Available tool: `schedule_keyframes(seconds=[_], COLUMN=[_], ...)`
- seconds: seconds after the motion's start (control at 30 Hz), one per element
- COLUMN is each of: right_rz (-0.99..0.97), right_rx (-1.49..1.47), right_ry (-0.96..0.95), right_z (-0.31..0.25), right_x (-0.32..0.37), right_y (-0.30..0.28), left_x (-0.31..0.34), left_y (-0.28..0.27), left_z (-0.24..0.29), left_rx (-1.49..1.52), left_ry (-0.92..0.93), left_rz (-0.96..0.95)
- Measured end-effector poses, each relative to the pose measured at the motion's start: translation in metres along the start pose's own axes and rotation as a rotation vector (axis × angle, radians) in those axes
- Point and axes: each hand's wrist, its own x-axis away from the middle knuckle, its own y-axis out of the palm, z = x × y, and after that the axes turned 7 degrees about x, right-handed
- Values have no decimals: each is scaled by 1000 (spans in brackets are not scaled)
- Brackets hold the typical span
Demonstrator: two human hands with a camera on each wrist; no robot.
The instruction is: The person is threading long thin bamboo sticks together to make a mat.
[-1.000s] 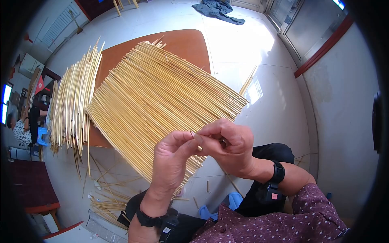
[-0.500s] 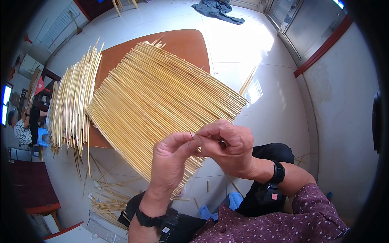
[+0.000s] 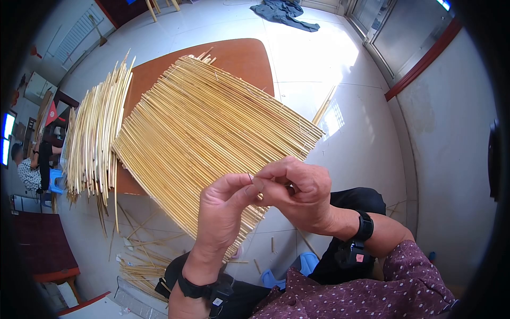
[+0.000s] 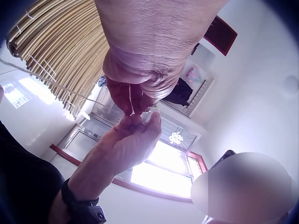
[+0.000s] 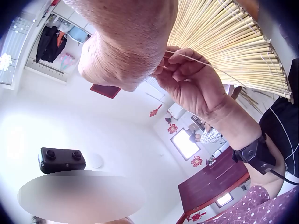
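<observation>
A mat of thin pale sticks [image 3: 212, 122] bound side by side lies on a brown table [image 3: 244, 56], and its near corner hangs over my lap. Both hands meet just above that corner. My left hand [image 3: 249, 187] pinches a fine needle-like strand between thumb and forefinger. My right hand [image 3: 264, 183] pinches the same spot from the other side, fingers curled. In the right wrist view a thin thread [image 5: 215, 69] runs from the pinch toward the mat [image 5: 233, 37]. The left wrist view shows the fingertips [image 4: 131, 100] of both hands touching, with a thread [image 4: 46, 77] leading to the mat's edge.
A pile of loose sticks [image 3: 95, 133] lies along the table's left side. Stick scraps [image 3: 141, 266] litter the white floor below it. A dark cloth [image 3: 287, 11] lies on the floor at the back. Another person [image 3: 29, 170] sits far left. Blue slippers [image 3: 308, 263] are by my legs.
</observation>
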Motion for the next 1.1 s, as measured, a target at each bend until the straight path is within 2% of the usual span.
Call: schedule_keyframes(seconds=[0.03,0.1,0.13,0.2,0.27,0.3,0.53,0.6,0.73,0.8,1.1], right_rz=[0,-52,-52,-122,-149,-178,-209,-222,-249,-324,-347], right_rx=[0,-208,-208,-317,-331,-344,-327,-348,-341,-331,-320], right_ry=[0,206,206,381,435,488,504,498,494,614,599], right_z=[-1,-3,-5,-8,-8,-8,-8,-7,-7,-11,-4], right_x=[0,0,-1,-5,-6,-6,-5,-4,-5,-9,-13], right_y=[0,-1,-2,-4,-4,-4,2,3,3,1,-1], left_x=[0,-1,-1,-3,-6,-5,-1,-4,-3,-3,-7], left_y=[-1,0,2,1,-5,-3,8,-3,-3,-5,-7], left_z=[0,-1,0,2,6,8,7,6,8,8,5], left_rx=[-14,-27,-35,-44,-128,-142,-357,-511,-583,-590,-701], left_ry=[-7,-17,23,64,294,280,336,435,407,384,407], left_rz=[7,16,25,35,-7,6,122,15,37,75,87])
